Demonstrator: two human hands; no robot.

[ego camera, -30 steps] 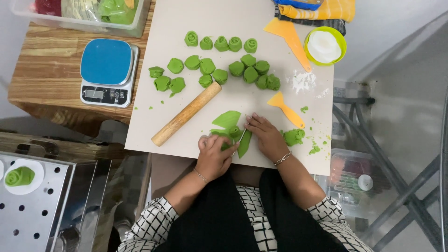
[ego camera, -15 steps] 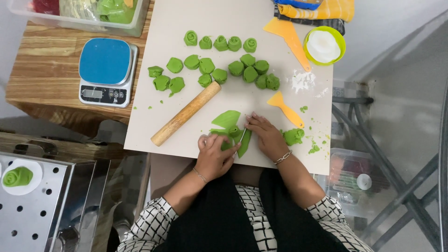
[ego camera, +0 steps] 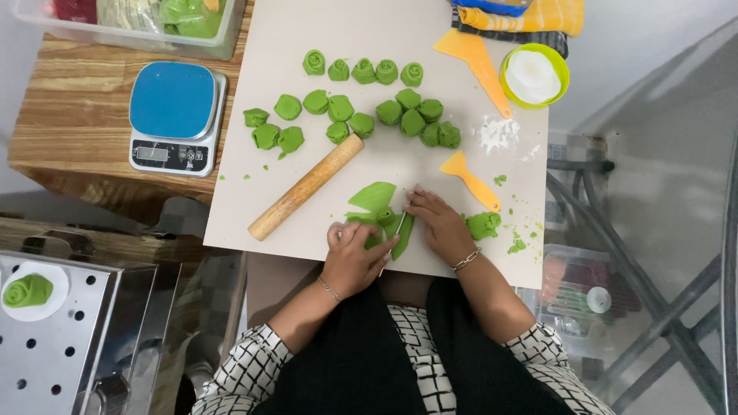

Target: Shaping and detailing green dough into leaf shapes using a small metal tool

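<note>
While flat green dough (ego camera: 374, 197) lies between them, left hand (ego camera: 355, 253), right hand (ego camera: 438, 223), grip open, pressing.

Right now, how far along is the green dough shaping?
Done: about eighteen shaped green dough pieces sit in rows on the board, plus one roll on the steamer tray. In hand: both hands, left and right, work a flattened sheet. Left: one lump and scraps.

Black apron or top down the front, over a white shirt with a thin black grid check, sleeves pushed up near the elbows. Left hand (ego camera: 355, 257): thin chain bracelet at the wrist. Right hand (ego camera: 440, 223): chunkier silver link bracelet. Forearms bare, no gloves.
</note>
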